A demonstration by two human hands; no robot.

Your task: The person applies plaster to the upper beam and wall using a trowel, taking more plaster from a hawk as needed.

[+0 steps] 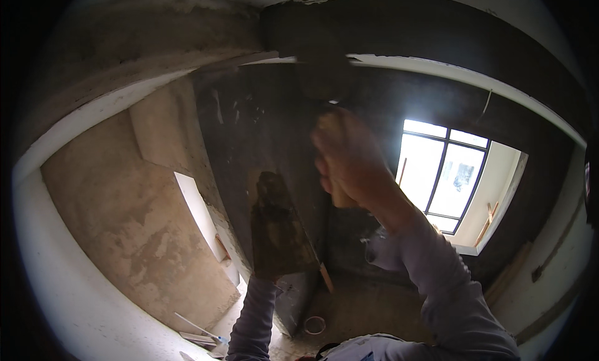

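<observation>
My right hand is raised in the middle of the view, its fingers wrapped round the pale wooden handle of a trowel. The broad trowel blade is dark and blurred, up against the lower edge of the dark beam; exact contact cannot be made out. Lower and to the left, my left forearm reaches up to a flat hawk. The hawk hides my left hand, which holds it from beneath. A dark lump of wet plaster lies towards its far end.
A dark-coated wall stands ahead. To the right is a bright window with a dark frame. A patchy brown wall rises on the left. On the floor lie a round ring-like object and a wooden stick leans nearby.
</observation>
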